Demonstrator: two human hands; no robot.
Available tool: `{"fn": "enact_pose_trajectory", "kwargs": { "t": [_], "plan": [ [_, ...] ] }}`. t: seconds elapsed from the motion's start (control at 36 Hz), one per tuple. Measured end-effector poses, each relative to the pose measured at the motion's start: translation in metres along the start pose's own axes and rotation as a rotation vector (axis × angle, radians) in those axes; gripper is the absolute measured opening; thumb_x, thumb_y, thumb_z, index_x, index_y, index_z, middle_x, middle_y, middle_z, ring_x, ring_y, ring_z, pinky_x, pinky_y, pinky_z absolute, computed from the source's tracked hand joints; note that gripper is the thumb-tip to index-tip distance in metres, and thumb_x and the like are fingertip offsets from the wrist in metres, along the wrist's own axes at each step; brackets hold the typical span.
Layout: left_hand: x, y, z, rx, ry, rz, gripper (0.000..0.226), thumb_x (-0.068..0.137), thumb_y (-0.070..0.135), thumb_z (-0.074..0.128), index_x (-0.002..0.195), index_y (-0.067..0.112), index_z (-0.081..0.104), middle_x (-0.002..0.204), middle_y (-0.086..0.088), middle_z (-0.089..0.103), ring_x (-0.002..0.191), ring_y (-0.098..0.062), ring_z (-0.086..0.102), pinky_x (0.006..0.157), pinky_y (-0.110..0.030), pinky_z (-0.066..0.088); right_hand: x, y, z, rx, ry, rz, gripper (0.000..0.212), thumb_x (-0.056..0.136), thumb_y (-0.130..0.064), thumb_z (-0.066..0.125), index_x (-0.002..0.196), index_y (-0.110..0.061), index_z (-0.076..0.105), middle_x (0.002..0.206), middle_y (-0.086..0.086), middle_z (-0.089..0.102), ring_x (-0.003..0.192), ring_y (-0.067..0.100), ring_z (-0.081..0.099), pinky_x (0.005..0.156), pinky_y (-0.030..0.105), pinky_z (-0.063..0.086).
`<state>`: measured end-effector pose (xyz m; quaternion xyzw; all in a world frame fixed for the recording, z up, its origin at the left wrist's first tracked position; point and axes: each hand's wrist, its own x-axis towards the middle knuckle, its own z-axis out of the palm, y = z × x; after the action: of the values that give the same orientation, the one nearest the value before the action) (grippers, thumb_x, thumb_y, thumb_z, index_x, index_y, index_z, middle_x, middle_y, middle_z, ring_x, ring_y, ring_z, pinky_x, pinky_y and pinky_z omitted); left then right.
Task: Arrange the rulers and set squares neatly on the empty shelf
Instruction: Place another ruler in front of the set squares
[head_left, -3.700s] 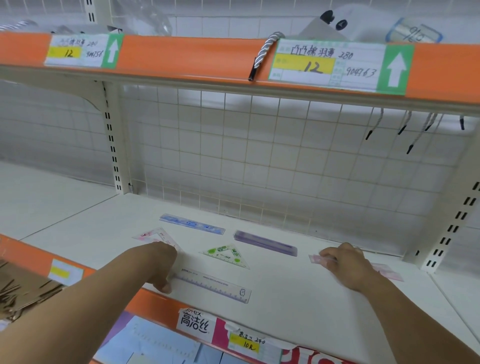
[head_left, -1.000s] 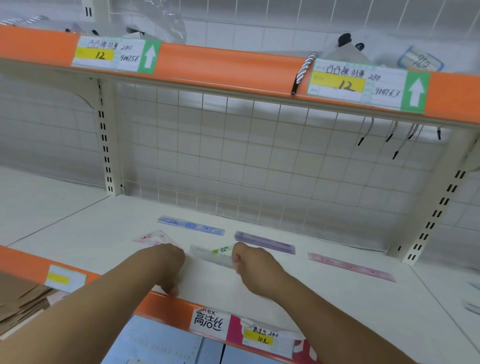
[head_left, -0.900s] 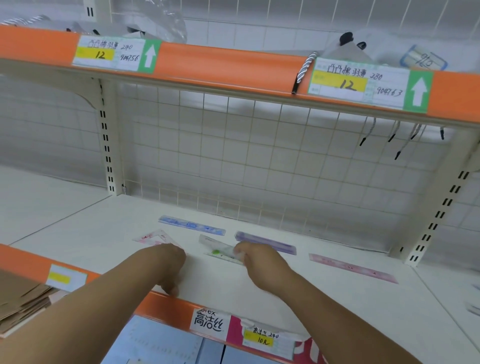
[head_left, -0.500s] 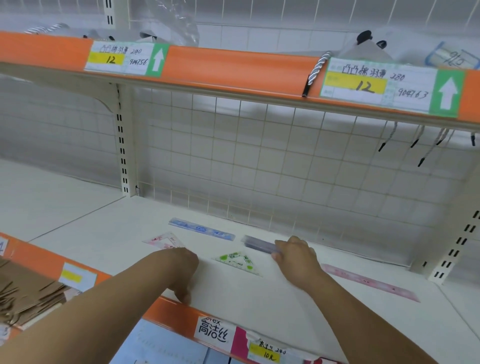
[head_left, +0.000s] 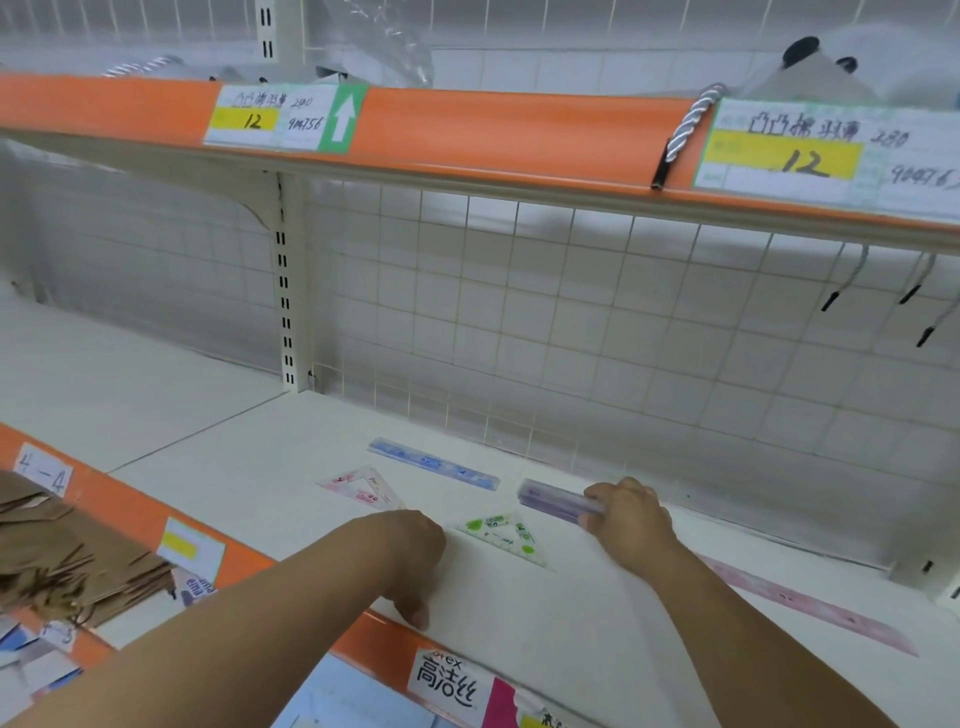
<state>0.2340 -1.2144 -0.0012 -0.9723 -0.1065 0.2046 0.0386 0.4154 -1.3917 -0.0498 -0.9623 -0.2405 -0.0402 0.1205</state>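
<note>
The right hand hides one end of the purple ruler; its forearm covers part of the pink ruler.

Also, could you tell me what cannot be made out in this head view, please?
Head view:
- Purple ruler: right end hidden under the right hand gripping it.
- Pink ruler: left end behind the right forearm.
- Left hand: fingers curled down out of sight at the shelf edge; any hold unclear.
- Right price label: cut off by the frame edge.

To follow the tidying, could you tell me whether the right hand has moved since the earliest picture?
Yes. The right hand went left, off the pink ruler, which lies unmoved, onto the purple ruler, which it now holds.
</note>
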Motion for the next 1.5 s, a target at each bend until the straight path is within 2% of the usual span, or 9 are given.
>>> {"fn": "enact_pose_trajectory", "kwargs": {
  "t": [0.11, 0.28, 0.42, 0.58, 0.86, 1.14, 1.28, 1.36, 1.5],
  "plan": [
    [0.000, 0.000, 0.000, -0.007, -0.005, -0.002, 0.057, 0.084, 0.035, 0.070, 0.130, 0.007, 0.051, 0.125, -0.008, 0.057, 0.108, -0.022, 0.056, 0.082, -0.027, 0.043, 0.002, 0.002, 0.003, -0.013, -0.020, 0.002, 0.021, 0.092, -0.035, 0.052, 0.109, -0.030, 0.064, 0.098, -0.001, 0.043, 0.111, 0.025, 0.046, 0.088, 0.031, 0.040],
    [0.001, -0.001, 0.002, -0.025, 0.004, -0.008, 0.055, 0.084, 0.034, 0.071, 0.130, 0.009, 0.052, 0.124, -0.007, 0.058, 0.106, -0.020, 0.057, 0.080, -0.025, 0.041, 0.004, 0.006, 0.005, 0.019, -0.067, 0.014, 0.032, 0.093, -0.037, 0.053, 0.124, -0.029, 0.057, 0.121, 0.004, 0.051, 0.120, 0.025, 0.045, 0.097, 0.033, 0.038],
    [0.000, -0.001, 0.003, -0.014, -0.001, -0.007, 0.058, 0.084, 0.036, 0.070, 0.131, 0.009, 0.051, 0.125, -0.007, 0.057, 0.110, -0.021, 0.057, 0.088, -0.028, 0.046, 0.006, 0.010, 0.008, 0.001, -0.092, -0.027, 0.028, 0.096, -0.028, 0.050, 0.123, -0.025, 0.055, 0.115, 0.004, 0.049, 0.114, 0.025, 0.048, 0.093, 0.032, 0.039],
    [0.000, -0.002, 0.002, -0.022, 0.001, -0.007, 0.055, 0.084, 0.036, 0.070, 0.128, 0.008, 0.053, 0.123, -0.007, 0.058, 0.094, -0.017, 0.052, 0.080, -0.027, 0.043, 0.004, 0.008, 0.009, -0.059, -0.085, -0.061, 0.004, 0.097, -0.025, 0.046, 0.095, -0.024, 0.049, 0.097, -0.002, 0.039, 0.109, 0.025, 0.048, 0.088, 0.032, 0.039],
    [0.000, -0.004, 0.004, -0.012, 0.001, -0.009, 0.057, 0.083, 0.037, 0.070, 0.130, 0.010, 0.052, 0.124, -0.007, 0.057, 0.103, -0.019, 0.056, 0.086, -0.029, 0.046, -0.011, -0.006, 0.002, -0.029, -0.021, -0.052, 0.030, 0.094, -0.035, 0.049, 0.119, -0.021, 0.057, 0.120, 0.005, 0.049, 0.118, 0.025, 0.042, 0.095, 0.032, 0.039],
    [0.000, -0.008, 0.006, -0.006, 0.022, 0.025, 0.054, 0.083, 0.041, 0.070, 0.125, 0.011, 0.056, 0.122, -0.005, 0.058, 0.106, -0.020, 0.058, 0.077, -0.027, 0.043, -0.038, -0.028, -0.006, -0.071, 0.076, -0.093, 0.030, 0.098, -0.033, 0.038, 0.103, -0.012, 0.058, 0.108, 0.006, 0.056, 0.106, 0.025, 0.051, 0.083, 0.032, 0.042],
    [-0.002, -0.008, 0.007, 0.067, 0.131, 0.052, 0.052, 0.088, 0.050, 0.060, 0.123, 0.012, 0.054, 0.120, -0.005, 0.059, 0.108, -0.023, 0.058, 0.085, -0.034, 0.047, -0.052, -0.039, -0.012, -0.083, 0.030, -0.062, 0.030, 0.098, -0.036, 0.035, 0.087, -0.017, 0.056, 0.098, 0.004, 0.064, 0.081, 0.020, 0.047, 0.069, 0.028, 0.034],
    [-0.002, -0.007, 0.004, 0.098, 0.245, 0.075, 0.049, 0.093, 0.051, 0.051, 0.121, 0.011, 0.054, 0.122, -0.007, 0.057, 0.111, -0.025, 0.056, 0.083, -0.034, 0.045, -0.065, -0.044, -0.017, -0.123, -0.001, -0.056, 0.042, 0.099, -0.041, 0.037, 0.061, -0.024, 0.035, 0.069, -0.005, 0.049, 0.076, 0.017, 0.045, 0.065, 0.025, 0.031],
    [-0.003, 0.004, 0.001, 0.123, 0.378, 0.099, 0.036, 0.098, 0.039, 0.044, 0.122, 0.013, 0.053, 0.124, -0.006, 0.056, 0.113, -0.025, 0.056, 0.085, -0.033, 0.044, -0.083, -0.047, -0.019, -0.117, -0.006, -0.044, 0.045, 0.098, -0.043, 0.038, 0.058, -0.024, 0.033, 0.060, -0.011, 0.039, 0.072, 0.016, 0.047, 0.048, 0.022, 0.025]
  ]
}}
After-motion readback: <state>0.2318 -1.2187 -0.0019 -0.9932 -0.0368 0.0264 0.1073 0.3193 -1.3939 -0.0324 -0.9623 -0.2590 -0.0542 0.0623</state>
